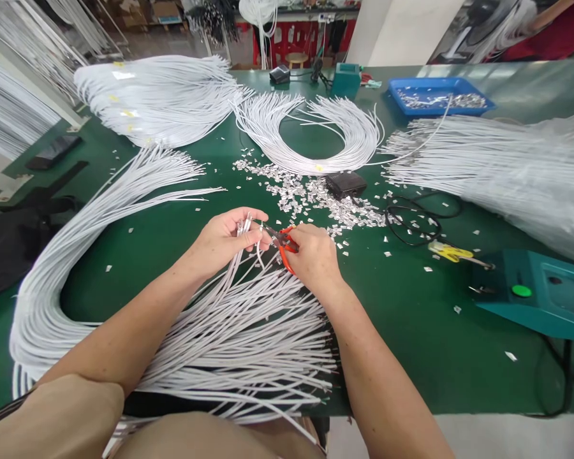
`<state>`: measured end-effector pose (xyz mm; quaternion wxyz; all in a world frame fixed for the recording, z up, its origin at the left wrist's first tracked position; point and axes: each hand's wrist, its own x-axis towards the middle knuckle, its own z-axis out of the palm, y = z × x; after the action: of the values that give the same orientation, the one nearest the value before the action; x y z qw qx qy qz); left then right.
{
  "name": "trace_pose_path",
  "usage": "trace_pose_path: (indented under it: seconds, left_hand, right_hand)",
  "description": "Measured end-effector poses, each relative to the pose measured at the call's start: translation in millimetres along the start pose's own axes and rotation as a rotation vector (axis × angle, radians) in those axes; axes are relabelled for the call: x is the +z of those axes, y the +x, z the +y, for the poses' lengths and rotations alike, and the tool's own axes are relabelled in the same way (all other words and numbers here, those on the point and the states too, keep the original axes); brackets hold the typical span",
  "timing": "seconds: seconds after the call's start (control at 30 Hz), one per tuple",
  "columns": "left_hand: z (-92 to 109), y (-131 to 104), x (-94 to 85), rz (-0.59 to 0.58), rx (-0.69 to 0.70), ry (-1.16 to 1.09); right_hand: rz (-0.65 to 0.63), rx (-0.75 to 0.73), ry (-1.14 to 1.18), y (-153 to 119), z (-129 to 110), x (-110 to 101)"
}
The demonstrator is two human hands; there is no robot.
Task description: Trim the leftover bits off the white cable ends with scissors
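Observation:
Near the middle of the head view, my left hand [232, 236] is closed around a few white cables, their ends sticking up between thumb and fingers. My right hand [316, 255] grips orange-handled pliers [287, 250], perhaps cutters; their dark jaws point left and reach the cable ends at my left fingertips. Whether the jaws are closed on a cable is too small to tell. Below both hands spreads a large bundle of white cables [249, 344], which bends round at the left. Its other ends [167, 169] fan out beyond my left hand.
Small silvery scraps [296, 191] lie scattered around a black box [345, 185]. Behind are a curved cable bundle [310, 150], a larger bundle [157, 95] and a blue tray [440, 105]. At right are a plastic-covered cable bundle [502, 159] and a teal machine [545, 293] with a yellow-handled clip [452, 252].

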<state>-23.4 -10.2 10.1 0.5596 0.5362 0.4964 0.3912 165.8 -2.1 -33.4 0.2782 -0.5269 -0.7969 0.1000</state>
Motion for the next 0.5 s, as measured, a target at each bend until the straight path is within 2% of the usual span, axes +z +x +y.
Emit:
trace_pose_path:
  seconds: [0.13,0.27,0.4,0.43,0.5]
  left_hand:
    - [0,0,0.6,0.012,-0.010,0.000]
    - [1,-1,-0.2,0.009,-0.009,-0.001]
    - [3,-1,0.5,-0.089,-0.064,-0.061]
    - [3,0,1.0,-0.085,-0.075,-0.070]
    - [-1,2,2.4,0.021,-0.072,-0.021]
  right_hand:
    - [0.040,-0.033,-0.087,0,3,1]
    - [0.054,-0.004,-0.103,1,7,-1]
    - [0.229,0.047,-0.140,2,7,-9]
    - [0.282,0.042,-0.182,2,7,-12]
    - [0.366,0.017,-0.285,2,4,-17]
